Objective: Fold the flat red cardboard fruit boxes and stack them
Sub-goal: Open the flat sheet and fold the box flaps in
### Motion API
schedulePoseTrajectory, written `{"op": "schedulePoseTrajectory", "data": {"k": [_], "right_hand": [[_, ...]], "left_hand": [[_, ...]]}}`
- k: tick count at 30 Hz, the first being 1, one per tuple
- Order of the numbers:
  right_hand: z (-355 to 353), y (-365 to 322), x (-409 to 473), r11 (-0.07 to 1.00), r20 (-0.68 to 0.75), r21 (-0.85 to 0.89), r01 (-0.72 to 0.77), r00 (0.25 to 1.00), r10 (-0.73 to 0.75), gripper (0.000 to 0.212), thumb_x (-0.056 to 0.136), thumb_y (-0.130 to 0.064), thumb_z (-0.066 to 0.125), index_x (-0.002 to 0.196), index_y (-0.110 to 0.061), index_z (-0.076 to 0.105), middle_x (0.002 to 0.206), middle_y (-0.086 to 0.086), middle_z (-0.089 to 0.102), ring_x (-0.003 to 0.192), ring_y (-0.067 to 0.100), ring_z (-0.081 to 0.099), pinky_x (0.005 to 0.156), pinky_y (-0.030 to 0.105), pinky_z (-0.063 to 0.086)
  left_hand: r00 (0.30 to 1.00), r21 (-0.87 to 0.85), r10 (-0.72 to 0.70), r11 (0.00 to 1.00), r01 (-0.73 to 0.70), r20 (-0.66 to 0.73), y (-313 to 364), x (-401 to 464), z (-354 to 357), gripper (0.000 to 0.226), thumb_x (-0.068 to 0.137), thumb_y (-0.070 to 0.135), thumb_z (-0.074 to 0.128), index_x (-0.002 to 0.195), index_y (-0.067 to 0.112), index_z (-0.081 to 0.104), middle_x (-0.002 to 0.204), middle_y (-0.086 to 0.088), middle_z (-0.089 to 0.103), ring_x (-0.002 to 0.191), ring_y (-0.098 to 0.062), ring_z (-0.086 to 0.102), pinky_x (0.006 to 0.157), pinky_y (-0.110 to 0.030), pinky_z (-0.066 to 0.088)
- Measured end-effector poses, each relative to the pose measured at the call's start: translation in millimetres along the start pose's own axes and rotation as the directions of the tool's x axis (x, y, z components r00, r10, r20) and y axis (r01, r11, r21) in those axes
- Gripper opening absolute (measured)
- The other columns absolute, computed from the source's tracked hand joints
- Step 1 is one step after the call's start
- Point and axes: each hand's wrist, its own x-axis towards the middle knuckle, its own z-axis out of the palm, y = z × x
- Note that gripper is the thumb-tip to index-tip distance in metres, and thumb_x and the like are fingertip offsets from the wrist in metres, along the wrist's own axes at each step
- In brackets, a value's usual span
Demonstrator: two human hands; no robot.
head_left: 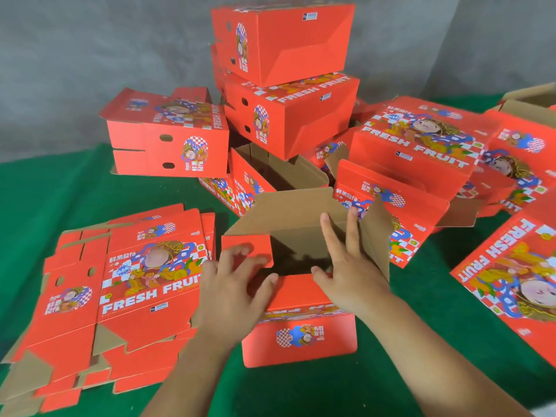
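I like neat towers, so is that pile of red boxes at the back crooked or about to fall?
Yes, it looks wobbly. The top box sits turned and tilted on the second box, which is also tilted and overhangs the open box underneath. The finished boxes on the right lie jumbled rather than stacked.

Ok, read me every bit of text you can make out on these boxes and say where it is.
"FRESH FRUIT": flat box blank.
"FRESH FRUIT": second box up in the stack.
"FRESH FRUIT": folded box on the right.
"FRESH FRUIT": box at the right edge.
Chinese characters, barcode labels: too blurred to read.
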Motion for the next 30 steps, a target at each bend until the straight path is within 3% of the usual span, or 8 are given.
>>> {"op": "schedulePoseTrajectory", "data": {"k": [4,7,11,15,18,23,26,30], "right_hand": [[-2,0,-6,0.997,-0.042,0.034,0.065,0.997,-0.063,0.085,0.094,-0.047,0.058,0.161,-0.049,0.005,0.163,-0.012,-0.038,0.124,0.027,0.058,0.100,0.041,0.049],[6,-10,-23,0.997,-0.421,-0.029,0.066,0.904,-0.073,0.075,0.086,-0.042,0.060,0.157,-0.037,0.034,0.173,-0.004,-0.003,0.150,0.030,0.020,0.119,0.053,0.023],[23,-6,-44,0.944,-0.523,0.321,-0.075,0.817,0.243,0.108,0.083,-0.035,0.075,0.164,-0.035,0.004,0.171,0.003,-0.005,0.154,0.031,0.007,0.120,0.056,0.016],[21,16,-43,0.875,-0.356,0.482,0.039,0.921,0.155,0.104,0.092,-0.029,0.070,0.163,-0.038,-0.005,0.167,-0.009,0.024,0.151,0.014,0.024,0.118,0.048,0.036],[20,25,-48,0.959,-0.320,0.275,0.074,0.947,0.018,0.065,0.099,-0.042,0.054,0.160,-0.035,0.031,0.163,-0.014,0.024,0.148,0.016,0.025,0.110,0.047,0.047],[13,23,-42,0.976,-0.275,0.218,0.022,0.961,0.039,0.047,0.100,-0.053,0.043,0.138,-0.034,0.062,0.154,-0.012,0.036,0.139,0.019,0.034,0.112,0.038,0.040],[0,16,-27,0.886,-0.272,0.459,-0.067,0.938,0.212,0.065,0.091,-0.068,0.035,0.141,-0.029,0.049,0.134,-0.004,0.037,0.135,0.025,0.039,0.113,0.041,0.035],[-12,16,0,0.868,-0.167,0.473,-0.152,0.952,0.258,0.094,0.081,-0.079,0.049,0.160,-0.043,0.012,0.150,0.003,0.020,0.149,0.025,0.017,0.121,0.043,0.024]], "left_hand": [[0.987,0.131,-0.108,0.987,0.092,0.121,-1,29,-4,0.065,0.098,0.056,0.053,0.159,0.039,0.036,0.129,-0.004,0.056,0.102,-0.035,0.057,0.084,-0.044,0.052],[0.969,0.236,-0.162,0.965,0.116,0.185,-5,45,2,0.083,0.099,0.047,0.053,0.160,0.049,-0.003,0.141,-0.006,0.056,0.101,-0.036,0.065,0.068,-0.041,0.051],[0.954,0.298,-0.222,0.942,0.157,0.199,-12,56,4,0.095,0.098,0.051,0.055,0.151,0.055,-0.024,0.106,-0.008,0.073,0.085,-0.035,0.070,0.062,-0.037,0.047],[0.961,0.356,-0.208,0.925,0.133,0.181,-12,62,8,0.099,0.095,0.054,0.058,0.154,0.050,-0.020,0.090,-0.008,0.074,0.082,-0.036,0.071,0.060,-0.034,0.039],[0.973,0.280,-0.195,0.948,0.154,0.126,-13,63,10,0.093,0.095,0.063,0.054,0.158,0.048,-0.014,0.085,-0.013,0.074,0.079,-0.040,0.071,0.062,-0.038,0.045],[0.968,-0.208,-0.237,0.946,0.249,0.080,-26,60,4,0.058,0.097,0.077,0.022,0.119,0.035,0.056,0.087,0.001,0.069,0.088,-0.038,0.067,0.068,-0.038,0.043],[0.973,-0.082,-0.230,0.970,0.228,-0.013,-21,53,13,0.048,0.097,0.061,0.051,0.095,0.015,0.062,0.096,-0.011,0.058,0.092,-0.040,0.058,0.073,-0.041,0.039],[0.890,0.011,-0.455,0.890,0.455,0.012,-14,51,18,0.077,0.082,0.061,0.076,0.146,0.026,0.052,0.138,-0.019,0.044,0.124,-0.040,0.046,0.104,-0.053,0.040]]}}
